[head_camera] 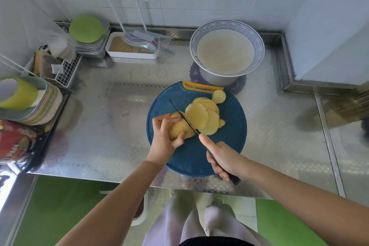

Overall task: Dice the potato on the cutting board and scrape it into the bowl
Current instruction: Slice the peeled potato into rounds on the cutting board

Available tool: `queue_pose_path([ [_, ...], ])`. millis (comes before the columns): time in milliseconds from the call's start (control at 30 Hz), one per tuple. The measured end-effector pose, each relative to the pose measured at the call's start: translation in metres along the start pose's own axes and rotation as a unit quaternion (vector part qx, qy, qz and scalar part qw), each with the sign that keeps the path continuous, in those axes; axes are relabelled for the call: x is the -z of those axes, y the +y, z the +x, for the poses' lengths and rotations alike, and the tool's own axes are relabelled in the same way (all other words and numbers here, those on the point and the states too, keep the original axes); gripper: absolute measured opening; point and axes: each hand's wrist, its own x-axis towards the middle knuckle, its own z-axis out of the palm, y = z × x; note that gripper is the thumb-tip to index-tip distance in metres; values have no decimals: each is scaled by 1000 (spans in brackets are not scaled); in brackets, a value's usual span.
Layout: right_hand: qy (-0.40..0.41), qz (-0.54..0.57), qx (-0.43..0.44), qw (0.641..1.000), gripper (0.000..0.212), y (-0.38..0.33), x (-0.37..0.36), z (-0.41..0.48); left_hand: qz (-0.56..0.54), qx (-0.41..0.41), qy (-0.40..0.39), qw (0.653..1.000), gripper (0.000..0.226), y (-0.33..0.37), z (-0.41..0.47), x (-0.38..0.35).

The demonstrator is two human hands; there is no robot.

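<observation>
- On the steel counter (119, 130), near its front edge: a round blue board (191, 156), yellow handle (201, 86) at the far side.
- At the board's middle: the uncut potato (178, 129) on the left, a fan of overlapping slices (201, 118) just to its right.
- Beside the handle: one stray slice (218, 96), at the fan's far end.
- Around the potato: left hand (163, 138), fingers curled over the top, thumb against the near side, pinning it to the board.
- Round the grip of the knife (184, 116): right hand (221, 156), fingers wrapped tight, forefinger stretched forward along the spine.
- Between potato and slices: the dark blade, tip pointing away and left, edge down at the cut face.
- Just behind the board, apart from the potato: the bowl (226, 23), patterned rim, pale inside.
- At the far left: white tray (131, 55), green lid (85, 29), stacked plates (46, 110) with a green cup (20, 96) lying on them.
</observation>
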Motion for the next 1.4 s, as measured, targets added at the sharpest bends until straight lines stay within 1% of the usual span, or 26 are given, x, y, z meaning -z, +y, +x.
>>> queue_pose_path([
  [67,-7,-10,-3,1000,72,15,4,-12,-7,19,0,1000,38,0,4,3],
  [167,-10,-8,-20,1000,69,30,7,-28,12,9,-1,1000,44,-1,1,-1],
  [267,-3,-14,-1,1000,68,31,7,-26,14,0,2,1000,45,-3,0,-5],
  [467,20,15,43,999,69,38,-1,-19,12,-5,3,1000,48,-4,1,-1],
  [533,30,33,55,998,70,41,-4,-15,11,-6,2,1000,44,-4,1,-1],
  [667,43,46,68,996,62,45,-5,-10,-4,6,5,1000,47,-3,2,1],
  [800,42,46,72,995,63,44,-8,-6,13,-5,3,1000,41,-3,2,0],
  [867,42,42,72,996,63,37,-8,-2,29,-20,-1,999,47,-4,1,-2],
  [967,35,18,60,997,64,22,-1,4,28,-11,6,1000,49,-3,2,-2],
  [1067,18,-5,29,999,66,14,5,4,35,-11,10,999,51,-3,2,-2],
  [1200,-5,-18,-4,1000,69,7,8,3,42,-13,3,999,56,-3,2,-3],
  [1300,-22,-30,-19,999,72,3,14,4,45,-6,1,999,59,-3,2,-4],
  [1400,-23,-35,-25,999,73,0,15,4,49,-7,3,999,59,-3,3,-4],
])
